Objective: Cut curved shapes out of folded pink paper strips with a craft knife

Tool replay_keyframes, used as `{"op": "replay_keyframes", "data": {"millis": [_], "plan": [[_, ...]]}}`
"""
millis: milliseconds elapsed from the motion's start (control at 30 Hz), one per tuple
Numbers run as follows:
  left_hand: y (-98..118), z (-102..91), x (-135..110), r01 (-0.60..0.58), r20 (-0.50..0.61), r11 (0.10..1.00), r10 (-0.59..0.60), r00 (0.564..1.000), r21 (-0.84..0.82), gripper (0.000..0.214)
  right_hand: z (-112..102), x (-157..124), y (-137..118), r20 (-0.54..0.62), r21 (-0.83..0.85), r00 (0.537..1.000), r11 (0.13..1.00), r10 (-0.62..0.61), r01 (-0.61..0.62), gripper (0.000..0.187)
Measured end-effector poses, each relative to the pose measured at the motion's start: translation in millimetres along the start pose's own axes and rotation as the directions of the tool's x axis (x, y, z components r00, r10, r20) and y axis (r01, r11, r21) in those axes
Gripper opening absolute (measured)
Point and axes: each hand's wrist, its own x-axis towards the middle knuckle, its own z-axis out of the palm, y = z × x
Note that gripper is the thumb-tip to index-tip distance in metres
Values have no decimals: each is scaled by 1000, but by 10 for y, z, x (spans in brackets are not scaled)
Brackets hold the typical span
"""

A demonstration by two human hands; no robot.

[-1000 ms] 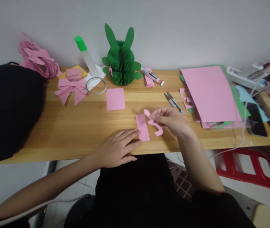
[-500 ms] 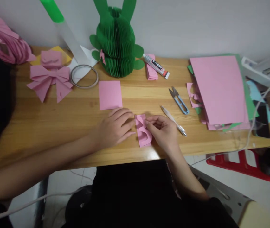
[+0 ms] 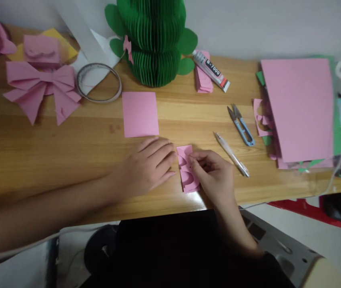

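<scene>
Your right hand point(image 3: 214, 175) pinches a curved pink cutout point(image 3: 195, 182) over a pink strip point(image 3: 185, 149)

You have your right thumb and fingertips closed on the cutout's right edge, its curves overlapping the strip, which lies near the front edge of the tabletop point(image 3: 77, 148). Whether the cutout lies flat against the strip all along, you cannot tell from this angle. Your left hand point(image 3: 149, 164) is palm down and loosely extended, its fingertips just beside the strip's left edge.

Beyond your left fingers lies a pink square point(image 3: 140, 115). To your right is a pen point(image 3: 231, 154), with blue-handled snips point(image 3: 242, 128) past it, blades apart, and a large pink sheet point(image 3: 299, 108) on top of a pile further right. Toward the wall you have a green pleated paper figure point(image 3: 155, 48), a glue tube point(image 3: 212, 71) leaning across folded pink paper point(image 3: 203, 82), and, at left, a tape ring point(image 3: 118, 89) beside a pink bow point(image 3: 46, 76).
</scene>
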Motion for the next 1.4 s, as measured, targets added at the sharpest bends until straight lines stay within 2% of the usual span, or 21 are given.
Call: {"op": "replay_keyframes", "data": {"millis": [433, 767, 1100, 1400], "plan": [[8, 20, 21, 54, 40, 998, -55, 998, 18, 28, 10, -56, -53, -23, -113, 998, 992, -59, 56, 8], [18, 7, 14, 63, 43, 998, -64, 997, 24, 27, 19, -70, -67, -44, -132, 996, 989, -77, 71, 7], [23, 22, 2, 70, 34, 997, -72, 997, 39, 31, 31, -88, 7, -72, -57, 997, 998, 31, -35, 12], [23, 18, 8, 55, 39, 998, -57, 998, 42, 29, 52, -81, 25, -94, -75, 995, 996, 46, -53, 12]]}}
